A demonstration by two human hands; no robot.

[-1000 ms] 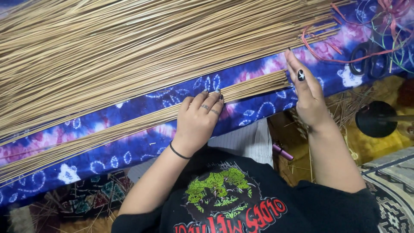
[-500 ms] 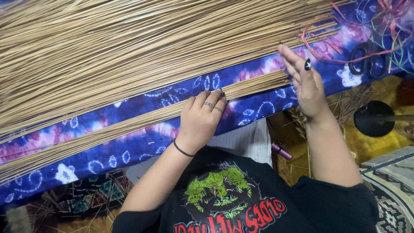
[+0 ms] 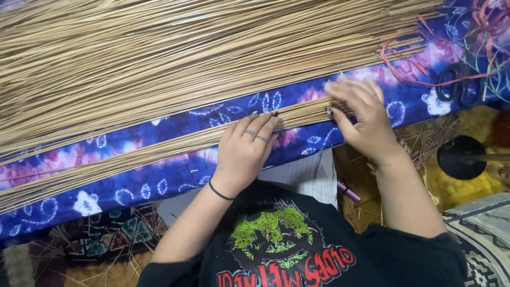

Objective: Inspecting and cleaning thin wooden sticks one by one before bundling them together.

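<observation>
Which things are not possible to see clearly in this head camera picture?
- Right hand: fingertips motion-blurred; grip on the thin stick bundle unclear.
- Left hand: palm hidden, so whether it grips or presses is unclear.
- Large stick pile: cut by top and left edges.
- Scissors: partly under coloured strings.

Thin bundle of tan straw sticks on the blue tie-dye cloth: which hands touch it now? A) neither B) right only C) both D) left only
C: the left hand presses flat on the thin bundle of tan straw sticks, and the right hand fingers its end on the blue tie-dye cloth.
</observation>
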